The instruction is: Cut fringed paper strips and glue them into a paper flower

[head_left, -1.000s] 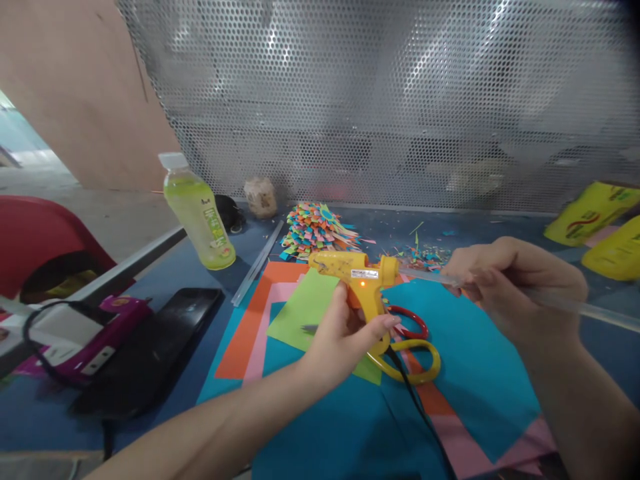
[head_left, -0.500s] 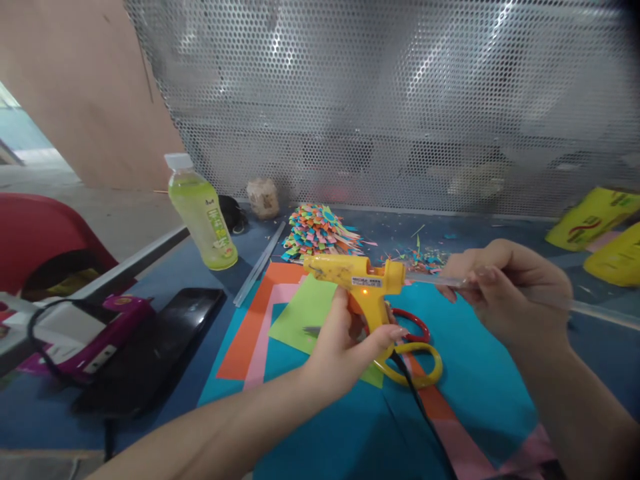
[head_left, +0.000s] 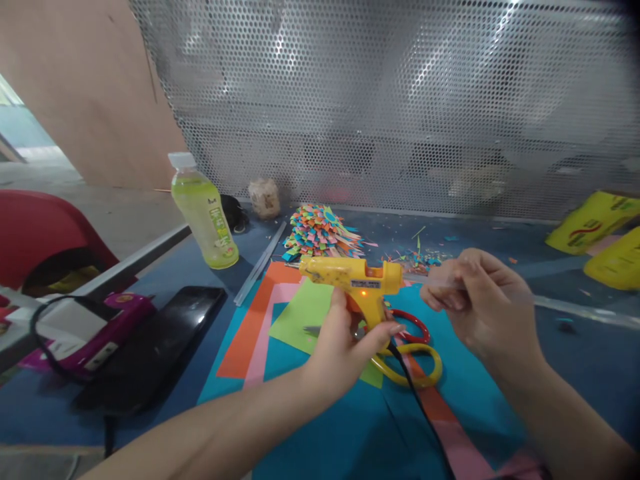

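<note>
My left hand (head_left: 350,340) is wrapped round the handle of a yellow hot glue gun (head_left: 345,272), whose nozzle points left and whose small orange light is lit. A clear glue stick (head_left: 575,307) runs into the back of the gun. My right hand (head_left: 480,300) pinches that stick a short way behind the gun. Beneath the gun lie scissors with red and yellow handles (head_left: 434,370), partly hidden by my left hand. Under them are sheets of coloured paper: green (head_left: 295,327), orange (head_left: 245,340) and a large blue one (head_left: 480,393).
A bundle of fringed paper strips (head_left: 320,230) sits behind the gun, with paper scraps (head_left: 420,257) beside it. Leftward are a drink bottle (head_left: 205,213), spare glue sticks (head_left: 260,263), a phone (head_left: 155,347) and a purple power strip (head_left: 115,333). Yellow packages (head_left: 595,220) stand right.
My right hand has moved left, closer to the back of the glue gun, and grips the glue stick there. The gun has shifted very slightly left in my left hand.
</note>
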A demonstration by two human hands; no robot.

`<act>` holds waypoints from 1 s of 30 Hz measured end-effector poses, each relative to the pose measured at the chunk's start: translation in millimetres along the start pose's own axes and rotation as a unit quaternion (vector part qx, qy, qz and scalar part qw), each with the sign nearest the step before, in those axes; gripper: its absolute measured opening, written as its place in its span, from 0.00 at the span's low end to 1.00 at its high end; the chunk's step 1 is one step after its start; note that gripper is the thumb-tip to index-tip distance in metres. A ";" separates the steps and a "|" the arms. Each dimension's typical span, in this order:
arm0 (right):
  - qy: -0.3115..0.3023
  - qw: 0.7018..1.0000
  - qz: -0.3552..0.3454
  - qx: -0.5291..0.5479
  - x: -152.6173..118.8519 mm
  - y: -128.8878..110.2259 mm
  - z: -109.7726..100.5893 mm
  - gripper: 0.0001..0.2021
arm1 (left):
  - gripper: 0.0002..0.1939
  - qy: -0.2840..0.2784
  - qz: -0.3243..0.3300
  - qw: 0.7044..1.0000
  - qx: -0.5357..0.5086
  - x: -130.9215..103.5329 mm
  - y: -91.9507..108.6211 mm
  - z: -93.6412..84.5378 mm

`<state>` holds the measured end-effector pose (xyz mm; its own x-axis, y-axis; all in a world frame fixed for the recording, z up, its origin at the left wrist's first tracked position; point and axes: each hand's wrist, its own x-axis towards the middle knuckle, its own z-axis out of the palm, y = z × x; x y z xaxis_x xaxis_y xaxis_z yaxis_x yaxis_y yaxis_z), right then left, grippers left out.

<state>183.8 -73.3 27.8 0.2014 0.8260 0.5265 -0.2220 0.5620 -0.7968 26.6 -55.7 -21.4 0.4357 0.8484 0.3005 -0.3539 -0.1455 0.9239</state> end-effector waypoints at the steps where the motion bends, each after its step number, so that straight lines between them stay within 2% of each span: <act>1: 0.004 0.999 -0.027 -0.027 -1.8 1.8 0.1 0.13 | 0.19 -0.001 -0.003 1.000 0.000 0.5 -0.6 0.2; 3: 0.004 0.992 -0.080 -0.095 -4.5 3.0 -0.5 0.11 | 0.20 -0.016 -0.011 1.000 -0.010 1.2 -1.6 0.9; 5: -0.004 0.987 -0.094 -0.130 -4.6 1.9 -1.5 0.11 | 0.21 -0.031 -0.019 0.999 -0.030 1.3 -2.3 1.6; 11: -0.036 0.998 -0.028 -0.052 3.7 -2.2 -0.1 0.12 | 0.22 -0.031 -0.035 0.998 -0.037 0.3 -3.6 2.4; 14: -0.012 0.998 -0.034 -0.056 3.8 -4.7 0.1 0.12 | 0.23 -0.029 -0.027 0.999 -0.037 1.6 -1.6 2.2; 19: 0.038 0.990 -0.085 -0.107 -1.9 -13.0 -6.1 0.13 | 0.20 -0.056 -0.019 0.998 0.012 1.3 4.7 3.0; 24: 0.057 0.984 -0.120 -0.115 -3.1 -12.9 -9.0 0.14 | 0.23 -0.060 -0.038 0.997 -0.001 -0.6 4.1 6.2; 28: 0.014 0.996 -0.063 -0.062 -0.3 -6.8 -6.3 0.11 | 0.21 -0.048 -0.029 0.998 0.003 0.1 0.6 4.1; 30: 0.017 0.997 -0.042 -0.063 -0.9 -5.6 -4.7 0.11 | 0.20 -0.031 -0.028 0.998 0.039 -0.4 -1.8 1.7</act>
<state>189.4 -77.4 30.4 0.2476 0.7733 0.5837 -0.0828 0.6171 -0.7825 28.5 -56.7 -22.7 0.5043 0.8235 0.2600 -0.2627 -0.1405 0.9546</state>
